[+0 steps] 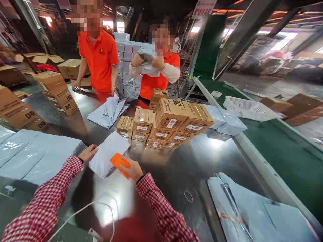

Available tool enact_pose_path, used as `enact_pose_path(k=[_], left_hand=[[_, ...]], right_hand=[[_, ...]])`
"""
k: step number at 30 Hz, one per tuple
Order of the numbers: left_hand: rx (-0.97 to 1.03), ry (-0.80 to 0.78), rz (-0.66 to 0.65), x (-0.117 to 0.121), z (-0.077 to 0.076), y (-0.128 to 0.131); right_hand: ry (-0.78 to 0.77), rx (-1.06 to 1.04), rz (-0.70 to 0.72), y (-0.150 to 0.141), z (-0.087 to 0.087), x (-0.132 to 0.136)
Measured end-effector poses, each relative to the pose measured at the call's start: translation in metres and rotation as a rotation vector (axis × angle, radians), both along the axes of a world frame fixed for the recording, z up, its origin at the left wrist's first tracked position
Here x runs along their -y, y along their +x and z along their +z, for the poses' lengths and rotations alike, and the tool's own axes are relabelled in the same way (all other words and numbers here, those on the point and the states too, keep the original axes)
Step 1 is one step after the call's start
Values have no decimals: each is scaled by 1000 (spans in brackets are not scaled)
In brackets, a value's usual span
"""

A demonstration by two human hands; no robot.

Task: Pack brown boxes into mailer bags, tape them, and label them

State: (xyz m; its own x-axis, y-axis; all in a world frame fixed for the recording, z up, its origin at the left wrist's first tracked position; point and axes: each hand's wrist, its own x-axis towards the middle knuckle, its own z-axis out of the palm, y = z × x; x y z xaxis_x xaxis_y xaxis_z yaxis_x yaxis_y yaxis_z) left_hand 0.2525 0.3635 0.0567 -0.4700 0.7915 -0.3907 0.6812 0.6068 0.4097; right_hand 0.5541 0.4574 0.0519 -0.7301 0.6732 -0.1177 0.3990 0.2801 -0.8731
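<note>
My left hand grips the near-left edge of a white plastic mailer bag lying on the shiny steel table. My right hand holds a small orange box at the bag's right edge, its end against the bag. Both my sleeves are red-and-white check. Just beyond the bag stands a pile of small brown cartons with barcode labels.
Two people in orange shirts work across the table; one handles a grey bag. White mailer bags lie in stacks at left, at near right and at centre. Larger cartons at left. A green conveyor runs along the right.
</note>
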Motion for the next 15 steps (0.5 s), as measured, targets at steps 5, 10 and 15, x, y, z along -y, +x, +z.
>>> enact_pose_path(k=[5,10,15], left_hand=[[-172,-1,84,-12,-5,14],[-253,-16,152,-24,-20,39],[-258,-60,125,-26,-28,42]], right_hand=[[47,182,26,-59,22,-11],[57,177,83,-34,21,-9],[42,325,41,59,-3,15]])
